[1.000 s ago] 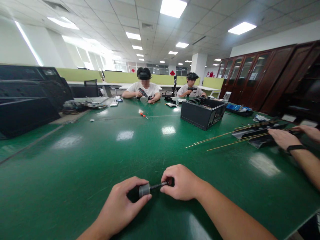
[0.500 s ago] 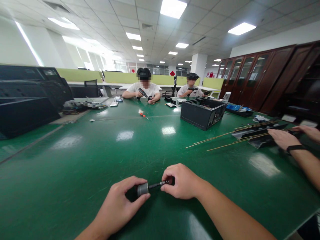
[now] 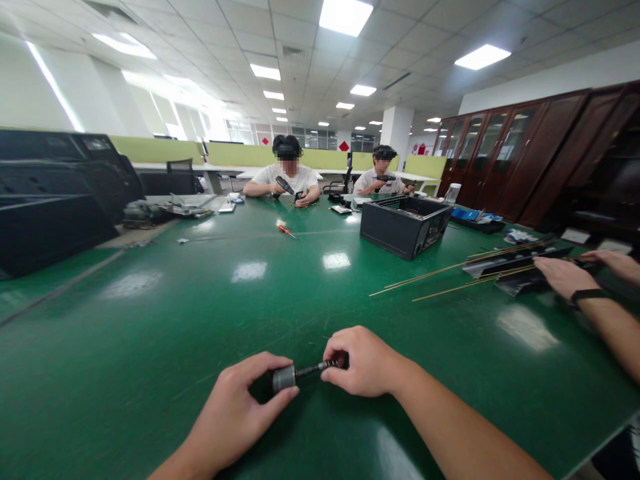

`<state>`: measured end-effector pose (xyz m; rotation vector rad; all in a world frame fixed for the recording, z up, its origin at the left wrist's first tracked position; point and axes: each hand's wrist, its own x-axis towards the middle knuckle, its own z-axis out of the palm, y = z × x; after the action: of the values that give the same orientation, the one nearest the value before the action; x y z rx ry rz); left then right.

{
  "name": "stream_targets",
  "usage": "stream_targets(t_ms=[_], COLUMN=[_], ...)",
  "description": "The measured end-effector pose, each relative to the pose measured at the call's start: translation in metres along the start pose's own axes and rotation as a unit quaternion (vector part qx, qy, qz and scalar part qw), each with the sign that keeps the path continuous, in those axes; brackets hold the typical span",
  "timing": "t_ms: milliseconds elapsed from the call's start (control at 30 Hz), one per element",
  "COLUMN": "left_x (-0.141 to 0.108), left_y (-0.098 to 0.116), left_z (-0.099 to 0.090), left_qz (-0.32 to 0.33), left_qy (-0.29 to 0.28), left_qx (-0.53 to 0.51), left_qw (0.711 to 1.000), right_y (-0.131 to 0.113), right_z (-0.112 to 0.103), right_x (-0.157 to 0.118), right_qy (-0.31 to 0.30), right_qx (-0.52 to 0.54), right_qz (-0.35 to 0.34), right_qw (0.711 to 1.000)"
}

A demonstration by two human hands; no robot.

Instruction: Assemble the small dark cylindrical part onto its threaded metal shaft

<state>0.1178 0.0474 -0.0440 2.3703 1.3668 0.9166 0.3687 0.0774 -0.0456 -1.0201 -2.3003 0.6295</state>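
Note:
In the head view, a grey metal cylinder (image 3: 285, 379) with a thin dark shaft (image 3: 310, 370) lies level just above or on the green table (image 3: 190, 333). My left hand (image 3: 240, 403) grips the cylinder between thumb and forefinger at the left. At the shaft's right end, my right hand (image 3: 363, 363) pinches a dark coiled piece (image 3: 331, 364); its curled fingers partly hide that end. The two hands are apart, joined only by the shaft between them.
A black computer case (image 3: 405, 227) stands beyond my right hand. Thin brass rods (image 3: 440, 273) and metal channels reach toward another person's hands (image 3: 565, 277) at the right. An orange screwdriver (image 3: 286, 231) lies farther back. Two people sit across the table.
My left hand and the cylinder have shifted very slightly left in the view. Both grips look the same as before.

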Motion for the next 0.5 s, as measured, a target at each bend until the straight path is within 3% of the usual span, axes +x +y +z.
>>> stream_targets(t_ms=[500], left_x=[0.0026], left_y=[-0.0012], left_z=[-0.0045], left_qz=[-0.036], left_qy=[-0.019], left_qx=[-0.004], left_qw=[0.999], right_y=[0.0026], right_z=[-0.001], right_x=[0.0001], right_qy=[-0.007], right_qx=[0.016], right_qz=[0.005], right_qw=[1.0])
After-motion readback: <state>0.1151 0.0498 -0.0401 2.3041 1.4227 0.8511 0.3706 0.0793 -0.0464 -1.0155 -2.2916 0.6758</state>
